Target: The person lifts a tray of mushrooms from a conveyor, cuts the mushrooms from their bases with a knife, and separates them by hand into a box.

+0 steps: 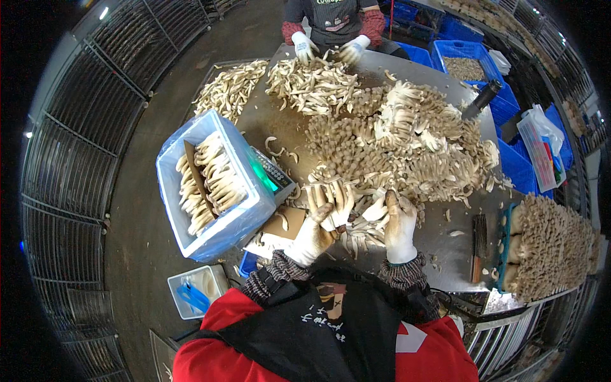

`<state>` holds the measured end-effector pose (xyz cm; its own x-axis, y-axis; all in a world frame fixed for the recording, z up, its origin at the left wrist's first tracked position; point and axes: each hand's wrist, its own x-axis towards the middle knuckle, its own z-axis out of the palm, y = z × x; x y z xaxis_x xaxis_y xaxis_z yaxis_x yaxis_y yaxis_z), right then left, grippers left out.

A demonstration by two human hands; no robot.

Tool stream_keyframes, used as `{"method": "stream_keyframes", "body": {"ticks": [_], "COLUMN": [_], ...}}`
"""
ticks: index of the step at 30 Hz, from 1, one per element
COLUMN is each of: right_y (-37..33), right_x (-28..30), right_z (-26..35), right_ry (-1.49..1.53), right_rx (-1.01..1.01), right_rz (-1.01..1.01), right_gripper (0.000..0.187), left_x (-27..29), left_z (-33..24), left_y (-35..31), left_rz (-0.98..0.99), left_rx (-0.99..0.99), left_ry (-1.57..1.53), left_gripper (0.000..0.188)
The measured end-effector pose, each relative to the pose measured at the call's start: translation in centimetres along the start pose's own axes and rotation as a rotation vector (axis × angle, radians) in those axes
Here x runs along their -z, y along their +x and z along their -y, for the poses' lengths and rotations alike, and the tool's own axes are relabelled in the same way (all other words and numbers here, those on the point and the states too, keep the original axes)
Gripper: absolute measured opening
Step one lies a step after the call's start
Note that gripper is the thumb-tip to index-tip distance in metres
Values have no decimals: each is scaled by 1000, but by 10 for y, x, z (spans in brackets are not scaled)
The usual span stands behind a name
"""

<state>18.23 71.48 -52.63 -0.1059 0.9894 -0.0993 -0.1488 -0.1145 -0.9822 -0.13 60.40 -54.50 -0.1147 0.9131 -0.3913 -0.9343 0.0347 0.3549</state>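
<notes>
My left hand [313, 240], in a white glove with stained fingertips, is closed round a small bunch of long pale mushrooms [337, 196], their stems side by side. To its right, my right hand [400, 230], also gloved, has its fingers drawn together on a white mushroom [376, 211]; the fingers partly hide it. Loose mushrooms [363, 237] lie on the metal table between and below both hands. Just beyond them spreads a large heap of brown-capped mushroom clusters [350, 149].
At left, a plastic-lined light blue crate [170, 188] holds rows of mushrooms on a scale [280, 178] with a green-lit display. A brush [477, 248] lies at right beside stacked mushroom clusters [550, 248]. Across the table [289, 121], a co-worker's gloved hands [305, 48] touch another pile.
</notes>
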Motion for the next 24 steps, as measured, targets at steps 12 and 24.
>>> {"method": "stream_keyframes", "body": {"ticks": [12,24], "right_y": [17,-19], "right_x": [11,-29], "right_z": [-23,0], "right_ry": [-221,225], "right_rx": [97,12], "right_rz": [254,367], "right_gripper": [33,18], "left_x": [-22,-45], "left_z": [-11,-3], "left_y": [-13,-20], "left_rz": [155,174], "left_rx": [103,-342], "left_ry": [-130,259], "left_gripper": [47,65]}}
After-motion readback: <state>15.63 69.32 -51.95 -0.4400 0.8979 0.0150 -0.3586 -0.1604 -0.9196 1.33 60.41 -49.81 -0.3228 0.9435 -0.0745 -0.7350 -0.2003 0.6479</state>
